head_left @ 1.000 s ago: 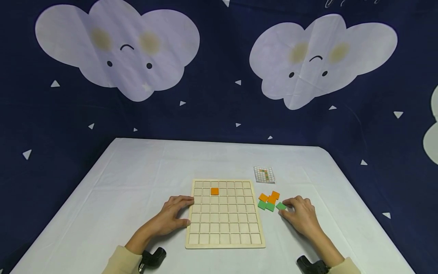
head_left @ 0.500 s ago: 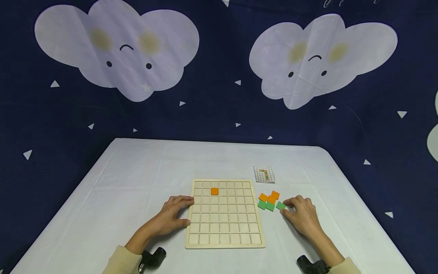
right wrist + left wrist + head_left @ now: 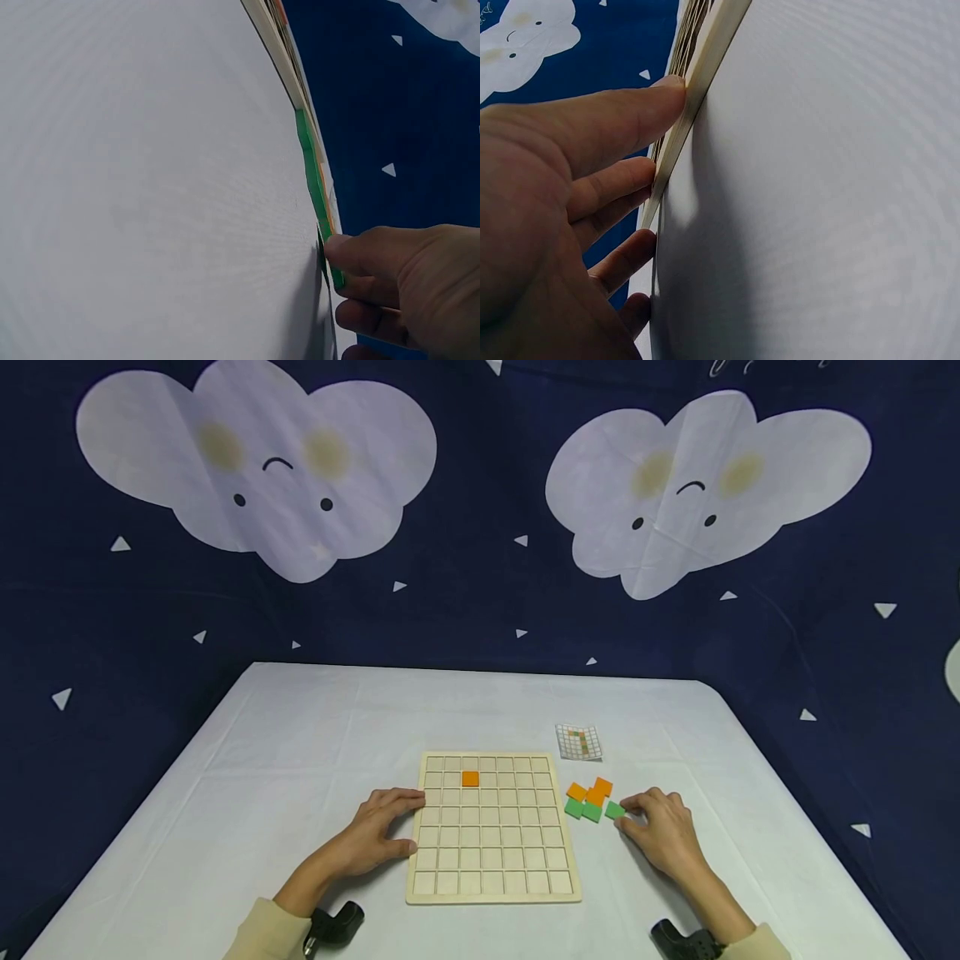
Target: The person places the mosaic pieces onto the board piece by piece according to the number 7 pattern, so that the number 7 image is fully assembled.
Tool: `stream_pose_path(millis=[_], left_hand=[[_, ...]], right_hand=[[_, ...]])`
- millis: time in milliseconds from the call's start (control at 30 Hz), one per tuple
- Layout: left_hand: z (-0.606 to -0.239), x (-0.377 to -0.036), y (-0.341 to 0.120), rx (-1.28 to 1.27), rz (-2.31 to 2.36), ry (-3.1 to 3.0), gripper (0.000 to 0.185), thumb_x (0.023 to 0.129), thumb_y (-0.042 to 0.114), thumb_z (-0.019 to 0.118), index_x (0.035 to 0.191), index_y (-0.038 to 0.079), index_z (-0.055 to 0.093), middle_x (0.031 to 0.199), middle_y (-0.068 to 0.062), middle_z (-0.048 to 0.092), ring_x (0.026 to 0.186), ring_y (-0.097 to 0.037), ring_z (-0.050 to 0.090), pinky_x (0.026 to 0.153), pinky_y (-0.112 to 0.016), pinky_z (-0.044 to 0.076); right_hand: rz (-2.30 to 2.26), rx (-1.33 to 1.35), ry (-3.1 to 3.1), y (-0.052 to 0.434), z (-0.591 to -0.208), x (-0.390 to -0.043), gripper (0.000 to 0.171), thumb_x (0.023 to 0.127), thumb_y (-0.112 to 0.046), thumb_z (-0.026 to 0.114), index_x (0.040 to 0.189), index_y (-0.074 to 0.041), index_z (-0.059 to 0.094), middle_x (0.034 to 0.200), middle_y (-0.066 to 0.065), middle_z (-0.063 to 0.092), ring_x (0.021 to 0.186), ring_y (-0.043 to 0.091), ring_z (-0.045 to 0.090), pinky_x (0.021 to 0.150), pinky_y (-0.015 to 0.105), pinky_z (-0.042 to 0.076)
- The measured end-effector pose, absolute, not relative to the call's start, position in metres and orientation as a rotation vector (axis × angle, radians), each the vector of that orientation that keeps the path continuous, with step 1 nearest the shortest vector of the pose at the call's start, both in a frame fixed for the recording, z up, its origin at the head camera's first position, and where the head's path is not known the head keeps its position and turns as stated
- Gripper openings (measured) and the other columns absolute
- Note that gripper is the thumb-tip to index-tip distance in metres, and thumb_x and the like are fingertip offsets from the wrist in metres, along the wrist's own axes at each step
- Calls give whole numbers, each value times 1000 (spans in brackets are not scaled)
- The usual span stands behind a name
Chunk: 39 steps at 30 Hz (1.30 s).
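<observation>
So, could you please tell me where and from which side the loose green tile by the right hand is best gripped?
Probably by its two opposite thin edges, coming from the right and slightly above. The green tile lies flat on the table, so its faces offer no grip, and other tiles crowd its left. The right hand already touches its right edge.

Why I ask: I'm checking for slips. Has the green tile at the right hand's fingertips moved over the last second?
No. The green tile lies in the same spot beside the other loose tiles, and the right hand touches it as before.
</observation>
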<state>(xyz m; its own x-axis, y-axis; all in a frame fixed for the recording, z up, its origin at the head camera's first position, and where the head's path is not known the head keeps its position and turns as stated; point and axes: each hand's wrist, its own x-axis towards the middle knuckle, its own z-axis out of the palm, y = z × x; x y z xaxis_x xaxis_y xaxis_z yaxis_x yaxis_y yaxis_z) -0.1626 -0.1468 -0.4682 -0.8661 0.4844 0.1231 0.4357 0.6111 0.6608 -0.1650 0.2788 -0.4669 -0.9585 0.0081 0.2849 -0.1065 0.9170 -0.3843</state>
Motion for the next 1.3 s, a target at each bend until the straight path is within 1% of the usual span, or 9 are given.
stream_pose_path(millis=[133,367,600,767,900,1067,1167,1300], left_hand=[[-469,-162,-146,772,1107,2751,57,79,18,72,131,6,52,140,-8,46,128,-31,35,103,-57,23],[-469,-162,-145,725,1107,2736,58,79,21,72,131,6,52,141,-7,45,130,-31,34,104,-59,22],[-469,-162,-145,743,1108,2739,58,79,19,72,132,6,52,141,-6,45,130,-31,34,104,-58,22],[-469,-162,-145,755,1111,2741,58,79,20,72,132,6,52,141,-6,45,130,-31,33,103,-58,23],[-469,-162,-145,754,1113,2740,58,79,19,72,132,6,51,141,-6,45,130,-30,33,103,-58,23],[-469,-162,-145,751,1112,2741,58,79,19,72,132,6,52,141,-6,45,129,-30,34,103,-58,23],[-469,-162,-145,751,1111,2742,58,79,19,72,132,6,52,141,-6,46,129,-30,34,103,-58,23],[-469,-162,-145,748,1105,2747,58,79,19,72,132,6,52,141,-7,46,128,-30,35,103,-58,23]], right_hand=[[584,81,-2785,276,-466,-165,25,72,-17,76,93,-4,72,86,7,64,82,24,49,74,40,33],[614,118,-2771,269,-459,-164,25,72,-15,75,94,-5,72,87,7,64,84,25,50,77,44,35],[639,203,-2724,256,-450,-167,22,72,-16,75,92,-7,72,85,3,63,82,22,50,75,39,35],[694,233,-2721,244,-445,-170,21,72,-16,77,92,-9,73,88,2,65,83,20,48,76,35,33],[723,254,-2731,234,-441,-172,22,73,-16,76,93,-10,73,87,1,64,82,18,45,76,34,32],[744,317,-2702,222,-438,-177,20,72,-16,76,91,-11,73,84,-2,63,79,15,43,75,32,31],[760,370,-2674,214,-437,-180,21,71,-16,77,91,-11,73,84,-1,64,79,15,44,75,32,32],[781,423,-2666,204,-436,-184,23,71,-16,77,92,-10,73,86,-1,65,84,16,47,78,34,34]])
